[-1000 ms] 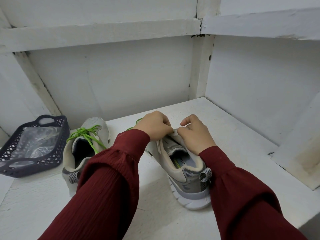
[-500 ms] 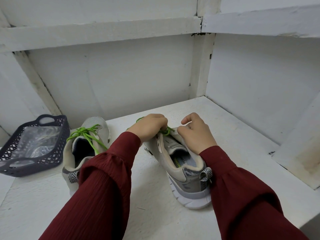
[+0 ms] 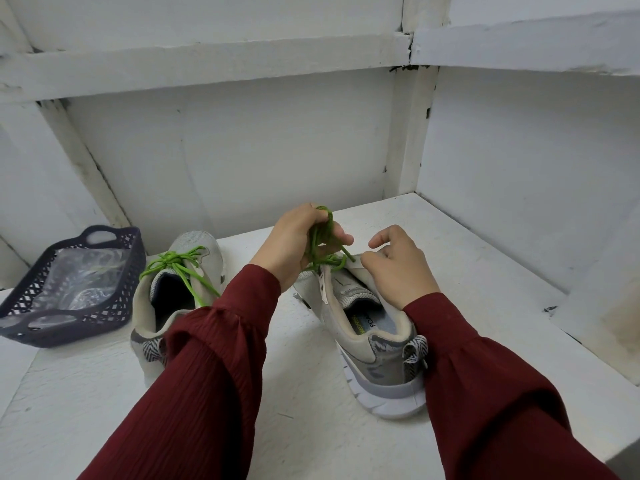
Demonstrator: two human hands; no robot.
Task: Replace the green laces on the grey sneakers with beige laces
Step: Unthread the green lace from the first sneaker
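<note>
Two grey sneakers stand on a white shelf, heels toward me. The right sneaker [image 3: 374,344] sits between my arms. My left hand [image 3: 298,244] grips a bunch of its green lace [image 3: 320,242] and holds it raised above the tongue. My right hand [image 3: 398,268] rests on the shoe's right collar with fingers loosely curled, holding nothing. The left sneaker [image 3: 162,306] stands beside my left sleeve, its green lace [image 3: 176,263] still tied in a bow. No beige laces are in sight.
A dark mesh basket [image 3: 20,327] holding a clear plastic bag stands at the far left of the shelf. White walls close the back and right side. The shelf's front edge runs at lower right.
My left hand has lifted up and away from the shoe, pulling the green lace upward out of the top of the right sneaker. My right hand stays on the shoe.
</note>
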